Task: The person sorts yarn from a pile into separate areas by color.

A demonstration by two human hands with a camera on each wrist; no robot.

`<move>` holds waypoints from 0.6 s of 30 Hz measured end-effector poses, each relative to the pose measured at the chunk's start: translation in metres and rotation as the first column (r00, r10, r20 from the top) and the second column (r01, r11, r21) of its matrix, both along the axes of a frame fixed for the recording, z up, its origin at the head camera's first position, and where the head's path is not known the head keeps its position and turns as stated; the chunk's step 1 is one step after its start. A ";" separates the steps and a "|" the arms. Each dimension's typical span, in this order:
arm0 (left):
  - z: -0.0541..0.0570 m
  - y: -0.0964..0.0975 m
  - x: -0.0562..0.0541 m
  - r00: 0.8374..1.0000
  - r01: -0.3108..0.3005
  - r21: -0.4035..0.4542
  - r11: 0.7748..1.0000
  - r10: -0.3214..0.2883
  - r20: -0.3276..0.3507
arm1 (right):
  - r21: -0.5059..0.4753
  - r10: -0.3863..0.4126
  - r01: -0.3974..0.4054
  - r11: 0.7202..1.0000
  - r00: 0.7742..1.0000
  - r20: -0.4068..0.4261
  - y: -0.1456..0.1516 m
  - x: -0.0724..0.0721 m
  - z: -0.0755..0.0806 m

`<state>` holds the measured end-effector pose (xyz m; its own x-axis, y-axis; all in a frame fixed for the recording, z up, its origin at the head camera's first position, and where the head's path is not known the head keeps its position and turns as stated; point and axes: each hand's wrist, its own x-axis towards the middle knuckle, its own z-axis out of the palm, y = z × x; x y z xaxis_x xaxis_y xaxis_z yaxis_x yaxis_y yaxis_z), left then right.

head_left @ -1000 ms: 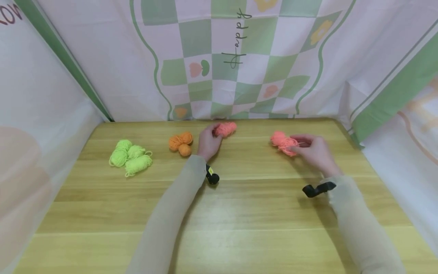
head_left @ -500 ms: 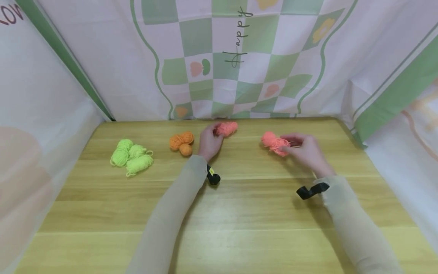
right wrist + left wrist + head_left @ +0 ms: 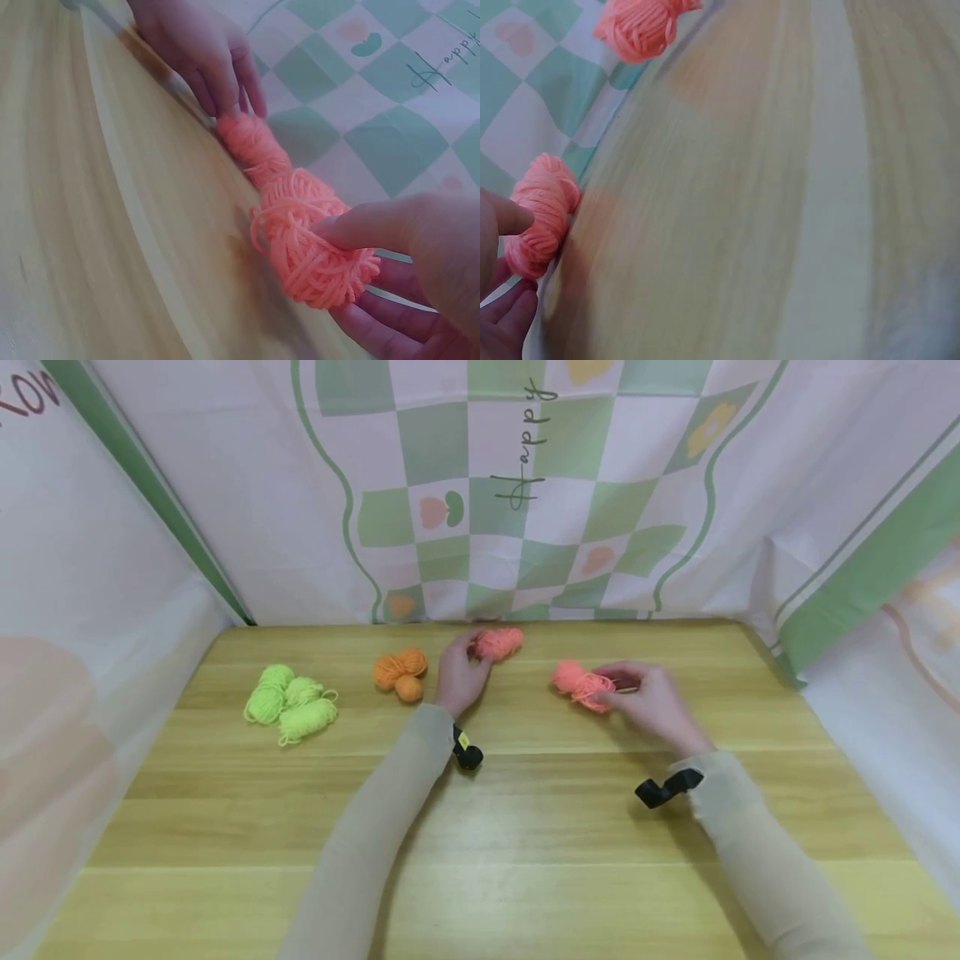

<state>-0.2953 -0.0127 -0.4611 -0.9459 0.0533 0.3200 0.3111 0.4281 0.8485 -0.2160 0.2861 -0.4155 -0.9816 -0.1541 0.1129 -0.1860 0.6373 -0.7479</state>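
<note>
My left hand grips the end of a small coral-pink skein of yarn near the table's back edge. In the left wrist view, its thumb and fingers lie around that skein. To the right, my right hand pinches loosely wound coral-pink yarn between thumb and fingers. A rounder coral-pink lobe sits at the left end of this yarn; whether it is a separate ball I cannot tell. The right wrist view shows loose strands crossing the held yarn, with the left hand beyond.
Several orange balls of yarn lie together just left of my left hand. Farther left is a cluster of lime-green yarn skeins. A checked cloth hangs behind the wooden table.
My right hand has moved left with the coral-pink yarn, bringing it closer to the left hand. The left hand and its skein have stayed nearly still.
</note>
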 end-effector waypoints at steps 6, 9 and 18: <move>0.002 0.000 0.002 1.000 0.007 0.006 1.000 -0.007 -0.001 | -0.013 0.028 -0.028 1.000 0.999 0.016 -0.015 -0.004 -0.003; 0.004 -0.001 0.004 1.000 -0.002 -0.015 1.000 0.002 0.004 | -0.025 0.045 -0.045 0.999 0.999 0.018 -0.025 -0.008 -0.004; 0.009 0.000 0.012 1.000 0.016 -0.063 0.998 -0.014 0.028 | -0.093 0.100 -0.096 0.991 0.994 0.036 -0.055 -0.019 -0.010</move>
<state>-0.2833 -0.0124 -0.4518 -0.9534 0.0865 0.2891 0.2944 0.4768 0.8282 -0.2355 0.2309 -0.4255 -0.9663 -0.2409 0.0910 -0.2125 0.5461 -0.8103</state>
